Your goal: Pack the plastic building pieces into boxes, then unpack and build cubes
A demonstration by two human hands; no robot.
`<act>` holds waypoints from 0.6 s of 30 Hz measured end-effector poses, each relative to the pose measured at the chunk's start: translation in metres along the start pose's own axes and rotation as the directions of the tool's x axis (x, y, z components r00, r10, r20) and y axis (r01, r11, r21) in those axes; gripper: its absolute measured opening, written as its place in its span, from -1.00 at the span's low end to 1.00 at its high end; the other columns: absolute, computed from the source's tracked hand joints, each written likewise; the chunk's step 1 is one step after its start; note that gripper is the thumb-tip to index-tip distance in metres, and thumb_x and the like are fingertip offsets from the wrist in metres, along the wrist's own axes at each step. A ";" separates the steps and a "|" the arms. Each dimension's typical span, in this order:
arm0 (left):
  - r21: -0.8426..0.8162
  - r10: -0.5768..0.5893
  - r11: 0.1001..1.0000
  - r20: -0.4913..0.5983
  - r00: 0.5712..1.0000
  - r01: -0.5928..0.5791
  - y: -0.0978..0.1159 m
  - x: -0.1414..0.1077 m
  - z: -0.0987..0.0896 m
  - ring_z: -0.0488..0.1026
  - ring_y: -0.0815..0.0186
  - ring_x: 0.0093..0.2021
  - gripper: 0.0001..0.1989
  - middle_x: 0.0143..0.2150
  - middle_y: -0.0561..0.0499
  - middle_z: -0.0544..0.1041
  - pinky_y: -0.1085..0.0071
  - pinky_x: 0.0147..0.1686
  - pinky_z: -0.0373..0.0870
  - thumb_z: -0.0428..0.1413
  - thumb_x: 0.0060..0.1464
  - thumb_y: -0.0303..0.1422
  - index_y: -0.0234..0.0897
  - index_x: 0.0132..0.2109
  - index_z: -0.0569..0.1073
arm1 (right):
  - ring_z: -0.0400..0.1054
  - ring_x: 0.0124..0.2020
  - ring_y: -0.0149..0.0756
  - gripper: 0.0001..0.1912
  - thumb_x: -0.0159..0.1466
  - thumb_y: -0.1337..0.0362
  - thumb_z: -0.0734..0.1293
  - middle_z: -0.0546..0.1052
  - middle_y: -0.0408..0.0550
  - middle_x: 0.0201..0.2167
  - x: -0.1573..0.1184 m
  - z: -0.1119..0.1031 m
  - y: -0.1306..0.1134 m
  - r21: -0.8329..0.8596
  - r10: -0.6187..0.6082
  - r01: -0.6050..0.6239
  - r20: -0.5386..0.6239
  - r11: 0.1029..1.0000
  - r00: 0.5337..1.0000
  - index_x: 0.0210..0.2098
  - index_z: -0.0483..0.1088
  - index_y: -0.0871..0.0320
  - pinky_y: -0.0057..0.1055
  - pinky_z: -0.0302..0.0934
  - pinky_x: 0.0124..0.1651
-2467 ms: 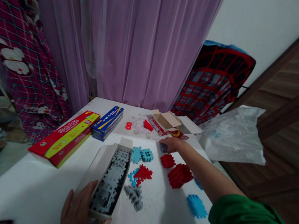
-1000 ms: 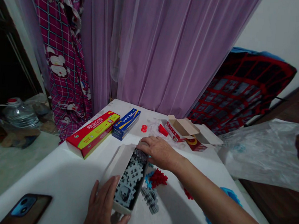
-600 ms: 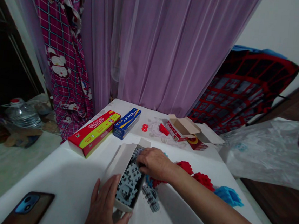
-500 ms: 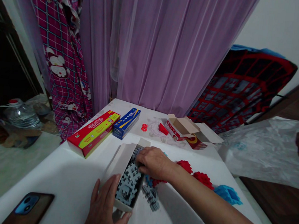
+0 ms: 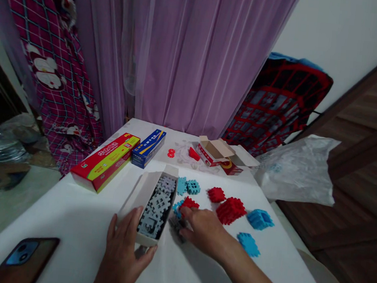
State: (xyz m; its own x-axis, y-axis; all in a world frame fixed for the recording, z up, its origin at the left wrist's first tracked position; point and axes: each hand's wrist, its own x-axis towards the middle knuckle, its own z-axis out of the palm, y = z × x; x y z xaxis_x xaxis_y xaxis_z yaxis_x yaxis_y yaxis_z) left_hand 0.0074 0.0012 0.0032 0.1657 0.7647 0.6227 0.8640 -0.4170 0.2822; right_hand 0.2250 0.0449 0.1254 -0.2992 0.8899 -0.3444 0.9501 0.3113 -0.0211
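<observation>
My left hand (image 5: 124, 246) grips the near end of an open white cardboard box (image 5: 172, 171), thumb on the near side and fingers along the left. Grey notched interlocking pieces (image 5: 160, 203) fill the box. Just right of it, my right hand (image 5: 204, 229) has its thumb and fingers around a small stack of grey pieces (image 5: 176, 227), partly hidden and blurred. Beyond its fingertips lie a red piece (image 5: 190, 203) and light blue pieces (image 5: 193, 187). A red block stack (image 5: 231, 210) and another red piece (image 5: 216, 194) lie to the right.
At the right are a blue hollow block (image 5: 260, 219) and a flat blue piece (image 5: 248, 244). A red-yellow box (image 5: 106, 160), a blue box (image 5: 148, 148) and an opened carton (image 5: 212, 152) stand farther back. A phone (image 5: 25, 259) lies front left; a plastic bag (image 5: 299, 170) hangs right.
My right hand has left the inside of the box and come down to the grey pieces on the table. My left hand stays on the box. The view has shifted right.
</observation>
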 end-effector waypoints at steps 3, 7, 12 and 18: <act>-0.011 0.002 1.000 0.005 1.000 -0.002 -0.001 0.001 -0.001 0.41 0.07 0.16 -0.20 0.17 -0.26 0.46 -0.04 0.33 -0.05 0.11 0.10 -0.24 -0.32 0.39 -0.05 | 0.49 -0.09 -0.04 -0.46 0.18 0.21 0.36 0.52 0.14 0.01 -0.002 0.035 -0.008 0.100 0.182 -0.178 -0.038 0.979 0.983 0.16 0.32 0.13 -0.31 0.28 -0.19; 0.002 0.014 1.000 -0.005 1.000 -0.014 -0.004 0.001 -0.001 0.42 0.08 0.16 -0.16 0.18 -0.27 0.46 -0.05 0.33 -0.04 0.12 0.09 -0.24 -0.31 0.40 -0.09 | 0.48 -0.09 -0.11 -0.45 0.19 0.31 0.28 0.49 0.11 0.00 0.001 0.065 -0.015 0.217 0.285 -0.256 -0.112 0.942 0.952 0.19 0.28 0.15 -0.33 0.28 -0.13; 0.006 0.061 0.998 0.031 0.998 -0.062 -0.010 0.003 -0.009 0.41 0.08 0.18 -0.12 0.21 -0.27 0.44 -0.03 0.33 -0.03 0.13 0.05 -0.25 -0.31 0.40 -0.12 | 0.44 -0.05 -0.13 -0.45 0.14 0.32 0.29 0.46 0.08 0.01 0.001 0.082 -0.015 0.301 0.282 -0.212 -0.214 0.930 0.935 0.15 0.31 0.13 -0.35 0.28 -0.09; 0.005 0.124 0.992 0.129 0.984 -0.126 -0.022 0.008 -0.029 0.39 0.10 0.22 -0.11 0.24 -0.23 0.43 -0.03 0.35 -0.07 0.06 -0.03 -0.39 -0.26 0.41 -0.12 | 0.33 0.12 -0.10 -0.42 0.12 0.26 0.34 0.36 0.08 0.19 -0.009 0.090 -0.010 0.387 0.195 -0.084 -0.258 0.918 0.946 0.16 0.31 0.09 -0.28 0.23 0.11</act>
State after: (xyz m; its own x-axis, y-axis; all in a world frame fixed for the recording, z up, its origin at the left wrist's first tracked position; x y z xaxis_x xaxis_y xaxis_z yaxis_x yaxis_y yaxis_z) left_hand -0.0240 0.0023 0.0237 0.3318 0.7641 0.5532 0.8385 -0.5075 0.1982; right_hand 0.2262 0.0037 0.0441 -0.1204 0.9889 -0.0876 0.9318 0.0821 -0.3534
